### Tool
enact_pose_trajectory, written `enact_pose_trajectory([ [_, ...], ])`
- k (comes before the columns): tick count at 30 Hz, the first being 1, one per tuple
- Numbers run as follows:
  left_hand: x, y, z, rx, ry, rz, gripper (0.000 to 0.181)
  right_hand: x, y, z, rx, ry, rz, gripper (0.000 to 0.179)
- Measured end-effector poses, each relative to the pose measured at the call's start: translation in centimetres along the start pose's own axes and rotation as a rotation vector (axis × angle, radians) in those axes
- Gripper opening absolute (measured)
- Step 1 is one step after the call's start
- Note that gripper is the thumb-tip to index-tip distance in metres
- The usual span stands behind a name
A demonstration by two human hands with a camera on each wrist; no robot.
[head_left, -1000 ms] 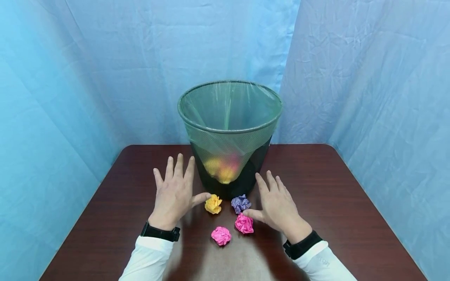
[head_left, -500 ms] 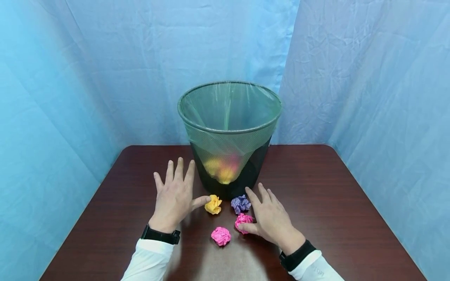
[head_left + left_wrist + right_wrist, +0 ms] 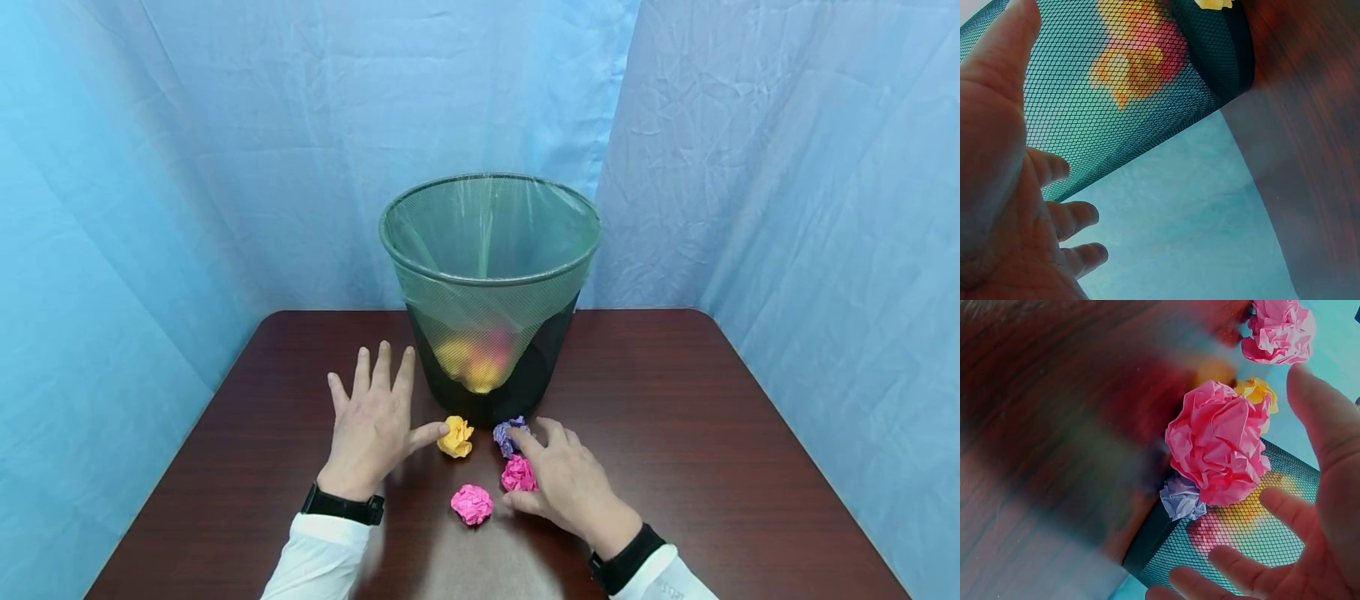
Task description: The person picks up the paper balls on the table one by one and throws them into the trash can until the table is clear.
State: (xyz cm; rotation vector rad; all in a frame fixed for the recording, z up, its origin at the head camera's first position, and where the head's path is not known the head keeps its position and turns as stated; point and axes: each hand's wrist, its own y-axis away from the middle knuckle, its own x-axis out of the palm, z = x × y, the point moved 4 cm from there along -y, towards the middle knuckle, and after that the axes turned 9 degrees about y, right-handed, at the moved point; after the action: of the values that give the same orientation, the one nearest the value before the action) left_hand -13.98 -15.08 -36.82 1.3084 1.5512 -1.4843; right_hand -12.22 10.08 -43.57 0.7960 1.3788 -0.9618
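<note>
Over the last second the right hand (image 3: pixel 572 483) has come down and inward from beside the bin (image 3: pixel 491 281), so a pink paper ball (image 3: pixel 518 473) now sits between its thumb and fingers and a purple paper ball (image 3: pixel 506 438) lies partly behind its index finger. No ball has shifted, so this looks like a reach with nothing yet gripped. The right hand's fingers are slightly bent, with a wide gap to the thumb. The left hand (image 3: pixel 371 427), eased back a little, is spread flat and holds nothing; its thumb tip overlaps a yellow paper ball (image 3: pixel 457 439), though contact is unclear. Another pink ball (image 3: pixel 472 505) rests on the worktop (image 3: pixel 660 417) between the wrists.
</note>
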Motion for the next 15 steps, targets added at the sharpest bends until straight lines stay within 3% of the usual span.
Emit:
enact_pose_trajectory([
  [15, 0.39, 0.23, 0.06, -0.014, 0.015, 0.009, 0.117, 0.76, 0.1, 0.46, -0.089, -0.035, 0.026, 0.055],
])
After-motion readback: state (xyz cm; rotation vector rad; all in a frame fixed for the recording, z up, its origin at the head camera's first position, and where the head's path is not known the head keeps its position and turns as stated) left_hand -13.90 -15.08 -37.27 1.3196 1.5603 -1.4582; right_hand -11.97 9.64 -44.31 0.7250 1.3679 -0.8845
